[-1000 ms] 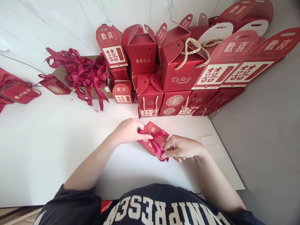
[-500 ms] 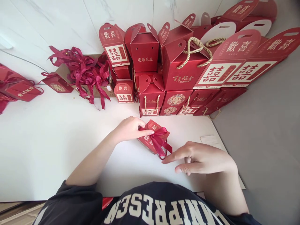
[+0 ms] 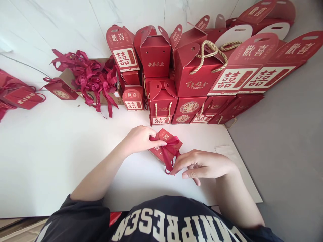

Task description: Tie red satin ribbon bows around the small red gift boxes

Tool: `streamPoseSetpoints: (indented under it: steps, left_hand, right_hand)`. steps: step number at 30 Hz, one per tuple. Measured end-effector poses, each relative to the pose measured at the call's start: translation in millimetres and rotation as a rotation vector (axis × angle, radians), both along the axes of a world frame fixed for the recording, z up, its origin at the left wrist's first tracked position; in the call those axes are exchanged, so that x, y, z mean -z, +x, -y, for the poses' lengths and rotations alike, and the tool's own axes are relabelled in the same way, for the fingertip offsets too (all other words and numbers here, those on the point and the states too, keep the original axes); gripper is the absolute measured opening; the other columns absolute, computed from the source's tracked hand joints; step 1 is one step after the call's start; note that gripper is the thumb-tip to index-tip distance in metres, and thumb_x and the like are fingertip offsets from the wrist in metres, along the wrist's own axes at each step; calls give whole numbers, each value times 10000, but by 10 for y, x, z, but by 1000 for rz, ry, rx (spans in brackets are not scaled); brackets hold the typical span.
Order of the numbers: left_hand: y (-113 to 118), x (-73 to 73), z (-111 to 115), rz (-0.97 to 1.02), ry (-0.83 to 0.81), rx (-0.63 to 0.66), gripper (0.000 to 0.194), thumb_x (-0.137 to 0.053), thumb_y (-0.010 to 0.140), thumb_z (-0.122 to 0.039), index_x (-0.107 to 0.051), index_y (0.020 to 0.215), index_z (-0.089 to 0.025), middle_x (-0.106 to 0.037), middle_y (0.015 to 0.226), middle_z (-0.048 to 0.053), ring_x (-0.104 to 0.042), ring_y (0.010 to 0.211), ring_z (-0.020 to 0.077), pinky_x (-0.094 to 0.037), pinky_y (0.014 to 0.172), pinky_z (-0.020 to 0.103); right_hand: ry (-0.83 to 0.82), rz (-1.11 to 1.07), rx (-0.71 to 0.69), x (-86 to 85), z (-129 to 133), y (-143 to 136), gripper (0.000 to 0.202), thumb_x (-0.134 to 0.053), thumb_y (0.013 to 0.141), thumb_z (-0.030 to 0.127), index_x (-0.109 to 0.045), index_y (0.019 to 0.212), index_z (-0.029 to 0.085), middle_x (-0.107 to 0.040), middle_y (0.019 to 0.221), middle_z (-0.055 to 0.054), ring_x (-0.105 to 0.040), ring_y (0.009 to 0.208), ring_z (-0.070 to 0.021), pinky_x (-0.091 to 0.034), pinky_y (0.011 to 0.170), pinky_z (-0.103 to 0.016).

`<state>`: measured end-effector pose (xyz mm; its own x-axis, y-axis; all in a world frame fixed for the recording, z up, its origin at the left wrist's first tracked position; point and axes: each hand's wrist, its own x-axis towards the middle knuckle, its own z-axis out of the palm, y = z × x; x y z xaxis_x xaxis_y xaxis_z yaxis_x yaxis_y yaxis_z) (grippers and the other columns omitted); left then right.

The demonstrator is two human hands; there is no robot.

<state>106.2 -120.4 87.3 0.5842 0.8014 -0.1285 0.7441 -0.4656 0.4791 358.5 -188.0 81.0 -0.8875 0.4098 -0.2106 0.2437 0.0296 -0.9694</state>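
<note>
A small red gift box (image 3: 165,135) with gold and white characters lies on the white table, turned at an angle. A dark red ribbon (image 3: 168,156) is tied in a bow across it, its tails hanging toward me. My left hand (image 3: 141,138) grips the box's left side, thumb pressed on the bow; its other fingers are partly hidden. At the lower right edge, my right hand (image 3: 202,164) has its index fingertip against the tail ends, where a thin cord loop also shows. Thumb and index finger of that hand are apart.
Stacked red gift boxes (image 3: 191,77), some with rope handles, stand along the back right. A cardboard box (image 3: 69,79) heaped with dark red ribbons (image 3: 98,79) is at back left. Beribboned boxes (image 3: 27,97) sit at far left. A grey wall (image 3: 285,141) borders the table's right.
My right hand has moved left and slightly up, its fingertip now at the ribbon tails. The tails have swung left. My left hand stays on the box.
</note>
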Motion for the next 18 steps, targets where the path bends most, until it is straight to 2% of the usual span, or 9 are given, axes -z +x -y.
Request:
streamPoseSetpoints:
  steps: [6,9,12,15,18]
  left_hand:
    - [-7,11,-3,5,-18,13,593,-557,780,-665,-337,528,-175,-343,496,-41,-295,495,98,-226,509,260]
    - [-7,12,-10,7,-16,17,599,-560,777,-666,-324,530,-174,-330,496,-41,-288,493,97,-221,506,262]
    - [1,14,-7,3,0,15,603,-554,781,-669,-325,527,-172,-326,490,-43,-282,487,95,-225,507,260]
    - [15,8,8,-11,14,11,593,-546,788,-670,-366,523,-171,-383,486,-41,-306,478,95,-228,511,261]
    - [30,-4,27,-27,31,1,591,-549,786,-667,-370,516,-173,-404,475,-38,-312,464,97,-222,510,267]
  right_hand:
    - [-46,113,21,-3,-2,-15,387,-523,948,397,-585,1306,262,-641,1243,-66,-651,508,-53,-490,467,-165]
    - [-10,145,-4,7,-9,-64,386,-553,934,380,-594,1294,245,-639,1249,-69,-679,557,-73,-526,581,-194]
    - [46,62,-28,23,9,-120,373,-553,938,272,-586,1306,219,-616,1291,-89,-712,639,-97,-544,753,-242]
    - [-4,-70,-36,58,61,-199,441,-566,913,191,-543,1352,223,-558,1357,-103,-739,745,-119,-550,700,-210]
    - [-38,-119,-20,118,125,-321,513,-605,879,187,-512,1380,240,-545,1359,-106,-745,815,-138,-534,616,-167]
